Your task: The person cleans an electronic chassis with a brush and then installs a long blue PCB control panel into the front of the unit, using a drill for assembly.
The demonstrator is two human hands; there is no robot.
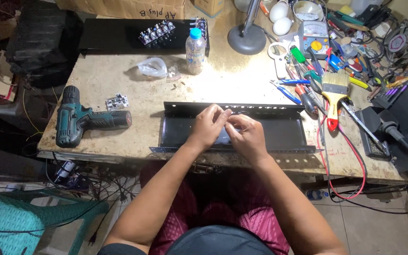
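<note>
Both hands, left hand (207,125) and right hand (247,134), fingertips pinched together over the black metal chassis (284,130), item in grip too small to tell.

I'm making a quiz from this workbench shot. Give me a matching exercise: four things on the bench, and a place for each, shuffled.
Things:
1. cordless drill
2. water bottle
3. paintbrush
4. black metal tray

Places:
A. under both hands
B. among the tools on the right
C. left end of the bench
D. standing behind the tray

Pairs: 1-C, 2-D, 3-B, 4-A
</note>
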